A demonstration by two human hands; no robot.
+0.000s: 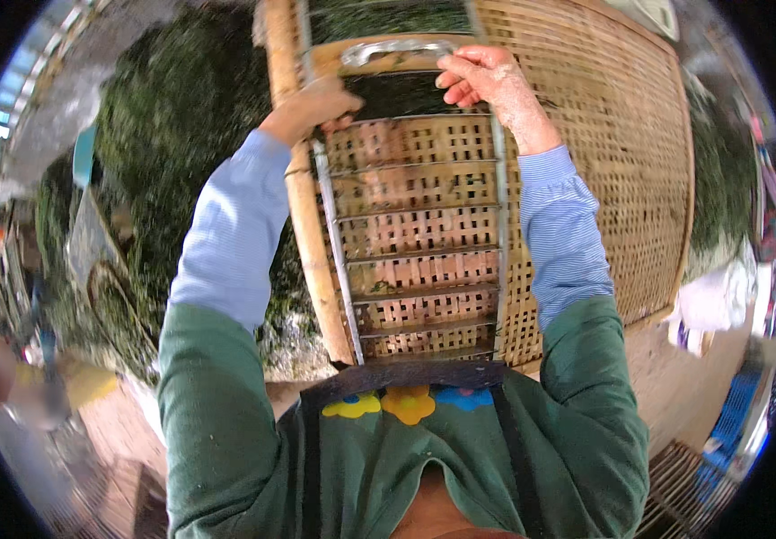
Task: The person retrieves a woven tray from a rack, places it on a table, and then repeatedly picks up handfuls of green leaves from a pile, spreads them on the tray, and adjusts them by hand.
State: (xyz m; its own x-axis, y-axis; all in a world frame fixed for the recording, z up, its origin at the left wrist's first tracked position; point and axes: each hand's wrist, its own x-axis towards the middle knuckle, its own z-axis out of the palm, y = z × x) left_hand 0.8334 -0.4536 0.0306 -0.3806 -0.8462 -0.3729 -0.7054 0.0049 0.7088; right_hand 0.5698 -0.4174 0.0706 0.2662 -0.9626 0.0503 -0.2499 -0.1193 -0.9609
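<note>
Before me lies a narrow metal rack (422,255) with several crossbars, over woven bamboo strips. A wooden board (395,65) crosses its far end and carries a shiny, clear or silvery handle (398,47). My right hand (489,77) is at the handle's right end, fingers bent and partly apart; whether they grip it is unclear. My left hand (317,108), blurred, curls at the rack's left rail, below the board's left end. Its fingertips are partly hidden. Dark green plant material (395,17) shows beyond the board.
A wooden pole (317,269) runs along the rack's left side. Left of it is a large dark green heap (172,128). A big woven bamboo screen (603,162) lies to the right. A blue crate (731,411) stands lower right; a blurred person (17,404) is lower left.
</note>
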